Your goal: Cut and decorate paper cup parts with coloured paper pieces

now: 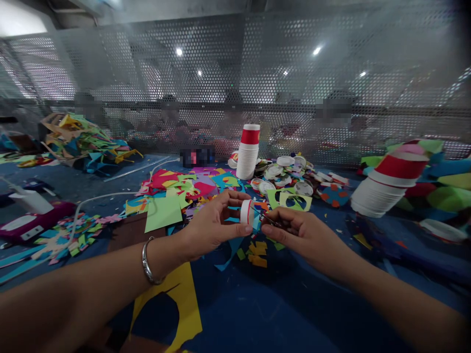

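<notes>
My left hand (215,223), with a silver bracelet at the wrist, pinches a short white piece of a paper cup (246,212) marked by a thin red line. My right hand (294,229) is closed around small dark scissors (272,220); their tips are beside the cup piece, and whether they touch it I cannot tell. Fingers hide most of the handles. Under both hands lie small orange paper scraps (258,252) and blue paper. A light green paper square (164,213) lies left of my left hand, and yellow paper with a round cutout (189,304) is nearer me.
A tall stack of paper cups (247,152) stands at the back, and another stack (386,184) leans at right. Cut cup pieces (283,171) are heaped between them. Paper offcuts pile up at far left (83,142). A white cable (79,211) crosses near a purple power strip (37,220).
</notes>
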Tool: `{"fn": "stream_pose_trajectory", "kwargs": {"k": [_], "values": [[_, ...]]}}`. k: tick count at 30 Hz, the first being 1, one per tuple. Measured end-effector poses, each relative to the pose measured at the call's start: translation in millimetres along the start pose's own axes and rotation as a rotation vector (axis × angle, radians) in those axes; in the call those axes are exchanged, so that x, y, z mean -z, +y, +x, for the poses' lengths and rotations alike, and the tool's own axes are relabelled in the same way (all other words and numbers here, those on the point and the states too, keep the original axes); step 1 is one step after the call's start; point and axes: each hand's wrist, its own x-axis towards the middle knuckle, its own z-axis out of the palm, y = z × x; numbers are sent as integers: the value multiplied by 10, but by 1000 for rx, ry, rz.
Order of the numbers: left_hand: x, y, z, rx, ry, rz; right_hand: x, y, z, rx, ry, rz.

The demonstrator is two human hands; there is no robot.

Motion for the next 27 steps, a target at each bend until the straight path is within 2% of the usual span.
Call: {"fn": "stream_pose_trajectory", "kwargs": {"k": [5,13,27], "values": [[23,-28,13,-65,18,60,-2,-21,-21,19,-35,25],[-2,-18,7,-47,-1,93,-4,5,-55,19,-33,11],[21,-77,7,-108,-13,154,-16,-16,-44,8,-56,41]]}}
